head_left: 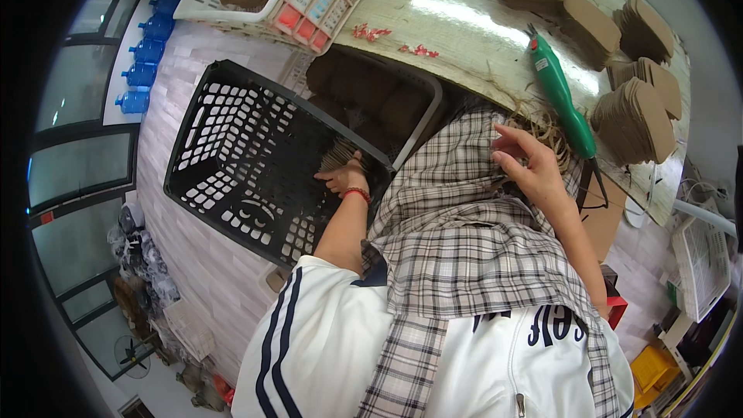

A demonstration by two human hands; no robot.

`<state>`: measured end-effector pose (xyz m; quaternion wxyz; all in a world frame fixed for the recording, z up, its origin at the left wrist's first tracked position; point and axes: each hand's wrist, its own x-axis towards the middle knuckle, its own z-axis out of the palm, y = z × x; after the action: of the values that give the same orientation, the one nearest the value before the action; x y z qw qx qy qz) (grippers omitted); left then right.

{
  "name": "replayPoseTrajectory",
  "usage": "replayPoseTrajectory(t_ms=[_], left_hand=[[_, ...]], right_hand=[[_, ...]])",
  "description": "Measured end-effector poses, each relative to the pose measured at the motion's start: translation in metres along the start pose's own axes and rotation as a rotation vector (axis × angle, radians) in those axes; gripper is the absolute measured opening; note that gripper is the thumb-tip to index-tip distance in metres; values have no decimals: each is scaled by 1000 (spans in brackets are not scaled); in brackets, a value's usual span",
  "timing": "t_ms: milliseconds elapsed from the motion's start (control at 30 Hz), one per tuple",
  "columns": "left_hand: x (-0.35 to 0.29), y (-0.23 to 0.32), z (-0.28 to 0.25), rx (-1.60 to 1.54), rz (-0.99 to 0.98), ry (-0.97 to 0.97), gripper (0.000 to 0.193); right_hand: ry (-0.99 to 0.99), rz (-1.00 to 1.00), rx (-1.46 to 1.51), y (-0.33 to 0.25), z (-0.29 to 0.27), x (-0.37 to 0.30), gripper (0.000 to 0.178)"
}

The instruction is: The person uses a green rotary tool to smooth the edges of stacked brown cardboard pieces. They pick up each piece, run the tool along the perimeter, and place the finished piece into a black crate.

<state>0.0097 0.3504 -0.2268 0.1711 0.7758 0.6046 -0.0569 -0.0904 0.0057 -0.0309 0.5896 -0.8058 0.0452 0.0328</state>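
Note:
My left hand [345,179], with a red beaded bracelet at the wrist, reaches into a black plastic crate [232,217] on my left. Its fingers are closed around the near end of a small stack of brown cardboard pieces [338,155]; part of the grip is hidden. Over my plaid apron [464,224], beside the table edge, hovers my right hand [534,170]. Its fingers are loosely bent and apart, with nothing visible in them. Close beyond it on the table lies a green corded hand tool [559,85] with a forked metal tip.
Several stacks of rounded brown pieces [635,120] stand on the table [457,39] to the right. A white basket [309,0] holds more at the far left. Red scraps [371,32] and loose tan strands [549,135] lie along the table edge. Blue water bottles [143,75] line the wall.

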Motion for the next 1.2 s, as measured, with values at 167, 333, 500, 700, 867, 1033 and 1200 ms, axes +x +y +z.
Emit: replayPoseTrajectory(t_ms=[167,333,500,700,867,1033,1200], left_hand=[[46,-16,41,-58,-27,-6,133],[-5,3,-13,-5,48,-103,140],[3,-15,-40,-164,195,-26,119],[-14,25,-126,-524,1037,387,40],[-135,110,-207,-821,1706,329,17],[-246,202,-173,-772,2199,-138,16],[-307,291,-109,-691,2253,-209,30]], right_hand=[[63,-1,42,3,-7,-9,40],[292,-75,1,9,-21,-17,34],[689,-261,-630,9,-43,-2,33],[766,-243,-932,11,-53,13,50],[658,-50,-954,34,-56,33,59],[623,-17,-798,34,-66,30,55],[675,89,-535,19,-66,-20,53]])
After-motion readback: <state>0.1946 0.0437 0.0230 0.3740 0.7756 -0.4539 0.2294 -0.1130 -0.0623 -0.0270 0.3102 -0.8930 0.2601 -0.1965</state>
